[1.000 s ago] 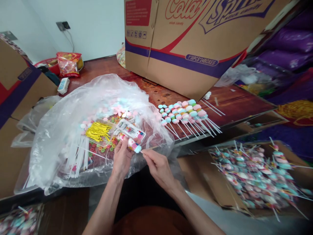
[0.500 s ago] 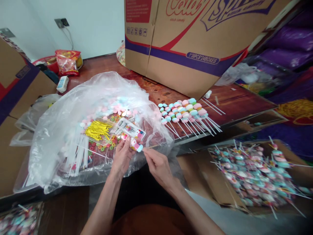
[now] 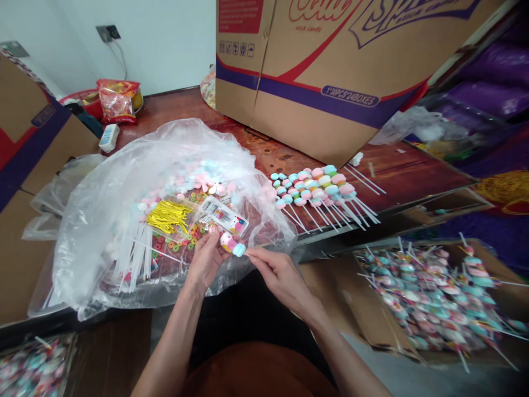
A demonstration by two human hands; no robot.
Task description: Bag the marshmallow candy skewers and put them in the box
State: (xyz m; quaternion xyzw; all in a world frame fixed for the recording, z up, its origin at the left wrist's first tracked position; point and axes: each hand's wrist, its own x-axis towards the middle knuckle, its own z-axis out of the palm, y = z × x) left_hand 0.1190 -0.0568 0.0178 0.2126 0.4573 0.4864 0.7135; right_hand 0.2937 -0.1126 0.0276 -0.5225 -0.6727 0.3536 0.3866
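Above the table's front edge, my left hand is closed on the small clear printed bag around a stick candy of pink, white and blue pieces. My right hand pinches the candy's thin white stick just past the blue end piece. Under and behind my left hand lies a stack of printed clear bags. To its left, yellow twist ties lie in a small open bag. Loose coloured candy rings and white sticks lie nearby.
A large plastic bag of pastel candies covers much of the table. Unwrapped stick candies lie in rows to the right. A carton at lower right holds many wrapped ones. A big cardboard box stands behind.
My right hand has shifted slightly right, and its back has turned a little. My left hand's fingers have moved a little up the bag. The whole view has shifted slightly.
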